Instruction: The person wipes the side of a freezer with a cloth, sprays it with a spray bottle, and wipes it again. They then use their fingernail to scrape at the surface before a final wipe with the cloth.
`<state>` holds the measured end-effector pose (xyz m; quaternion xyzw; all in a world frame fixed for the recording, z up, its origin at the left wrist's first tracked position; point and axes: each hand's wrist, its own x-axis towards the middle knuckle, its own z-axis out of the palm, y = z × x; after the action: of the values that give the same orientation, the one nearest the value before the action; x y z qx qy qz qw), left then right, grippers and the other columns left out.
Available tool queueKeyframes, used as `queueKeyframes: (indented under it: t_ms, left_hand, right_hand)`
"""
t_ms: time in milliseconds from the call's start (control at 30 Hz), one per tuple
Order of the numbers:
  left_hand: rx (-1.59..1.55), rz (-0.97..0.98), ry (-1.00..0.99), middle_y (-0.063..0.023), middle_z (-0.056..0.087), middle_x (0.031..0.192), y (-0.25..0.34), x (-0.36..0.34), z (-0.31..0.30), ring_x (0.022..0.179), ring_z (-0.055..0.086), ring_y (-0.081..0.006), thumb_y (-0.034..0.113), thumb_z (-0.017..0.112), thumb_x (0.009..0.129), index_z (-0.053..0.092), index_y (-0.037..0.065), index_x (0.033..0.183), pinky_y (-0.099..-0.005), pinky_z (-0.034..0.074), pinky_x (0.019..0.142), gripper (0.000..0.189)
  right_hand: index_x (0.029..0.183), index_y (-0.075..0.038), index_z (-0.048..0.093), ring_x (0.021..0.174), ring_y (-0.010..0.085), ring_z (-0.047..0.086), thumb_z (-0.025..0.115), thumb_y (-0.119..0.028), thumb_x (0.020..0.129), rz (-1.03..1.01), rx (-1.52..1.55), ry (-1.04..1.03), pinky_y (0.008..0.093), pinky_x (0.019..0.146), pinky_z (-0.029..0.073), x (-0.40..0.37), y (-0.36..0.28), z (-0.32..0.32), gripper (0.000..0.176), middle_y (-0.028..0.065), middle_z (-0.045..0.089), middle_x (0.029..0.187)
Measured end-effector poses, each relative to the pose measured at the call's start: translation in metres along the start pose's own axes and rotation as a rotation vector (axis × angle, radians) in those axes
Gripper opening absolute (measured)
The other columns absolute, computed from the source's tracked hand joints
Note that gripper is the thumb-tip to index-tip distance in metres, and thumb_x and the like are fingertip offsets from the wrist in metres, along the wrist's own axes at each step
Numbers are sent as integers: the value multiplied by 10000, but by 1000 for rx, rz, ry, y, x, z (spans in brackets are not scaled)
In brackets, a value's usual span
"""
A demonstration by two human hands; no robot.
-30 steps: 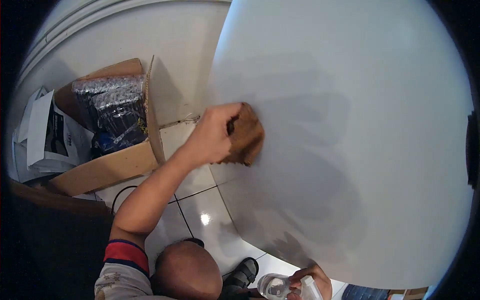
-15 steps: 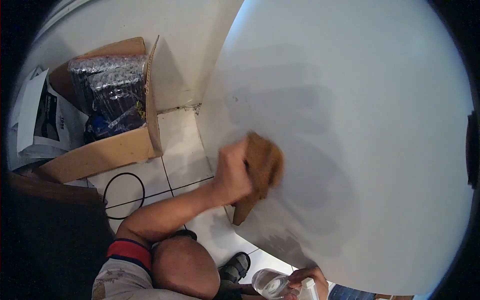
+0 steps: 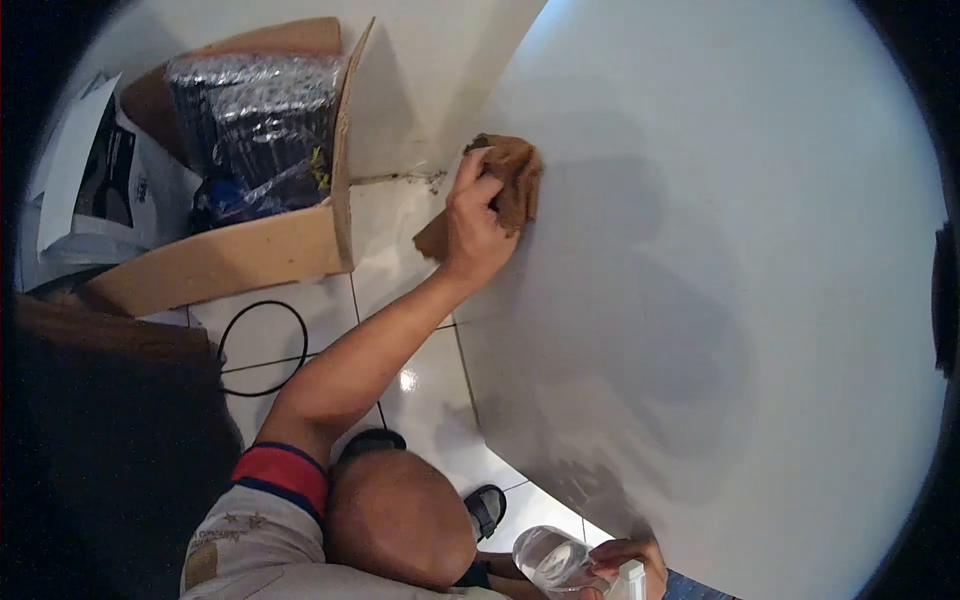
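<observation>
My left hand [image 3: 482, 225] is closed around a brown cloth [image 3: 519, 185] and presses it against a smooth white wall [image 3: 700, 260], near its lower left edge. A loose end of the cloth hangs below the fingers. At the bottom of the view, my right hand [image 3: 640, 562] grips a clear spray bottle [image 3: 550, 556] with a white spray head [image 3: 632, 578]. The bottle is tilted on its side, and some of the fingers are hidden behind it.
An open cardboard box [image 3: 230, 250] with plastic-wrapped items [image 3: 275, 110] and white packages [image 3: 85, 190] stands at the left. A black cable loop [image 3: 304, 335] lies on the white tiled floor [image 3: 415, 375]. A dark piece of furniture [image 3: 110, 430] sits at lower left.
My left hand has moved up along the wall with the cloth, and the arm is stretched farther out. My right hand still holds the spray bottle near the same spot. The view has shifted slightly.
</observation>
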<state>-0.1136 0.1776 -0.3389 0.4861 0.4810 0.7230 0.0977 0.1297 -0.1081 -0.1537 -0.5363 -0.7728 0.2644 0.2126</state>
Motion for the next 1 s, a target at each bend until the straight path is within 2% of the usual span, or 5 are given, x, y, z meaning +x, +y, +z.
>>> queueKeyframes:
  t_ms: [200,367,567,733,1000]
  left_hand:
    - [73,191,-56,-263,617,1122,7,-8,-10,1015,627,-396,11,696,739,677,-45,941,-395,498,893,210]
    - [87,191,-21,-242,624,1114,9,0,-6,1000,632,-380,18,707,737,679,-48,939,-389,511,876,215]
    - [112,221,-65,-214,634,1086,-1,3,-10,970,636,-367,40,729,747,690,-27,913,-390,516,839,184]
    - [88,360,-98,-191,652,1039,-10,4,-12,949,634,-343,32,756,733,691,-17,904,-400,505,821,190]
    - [71,369,-88,-196,632,1089,-11,8,-11,985,612,-371,71,754,721,690,-8,968,-418,485,864,267]
  right_hand:
    - [896,3,615,769,265,625,737,-359,736,7,19,-8,348,674,500,1,0,3,414,140,629,873]
    - [908,-2,619,747,232,619,713,-352,778,87,-22,38,329,657,495,1,-8,3,384,136,631,860]
    - [926,3,622,735,185,608,720,-460,793,76,-68,50,294,639,486,5,-10,6,492,100,620,842]
    - [924,1,620,732,189,604,705,-465,807,136,-55,76,295,643,481,0,-10,10,489,94,616,839]
    - [927,2,612,748,200,600,709,-471,802,193,-61,80,313,671,481,2,-15,10,498,103,613,839]
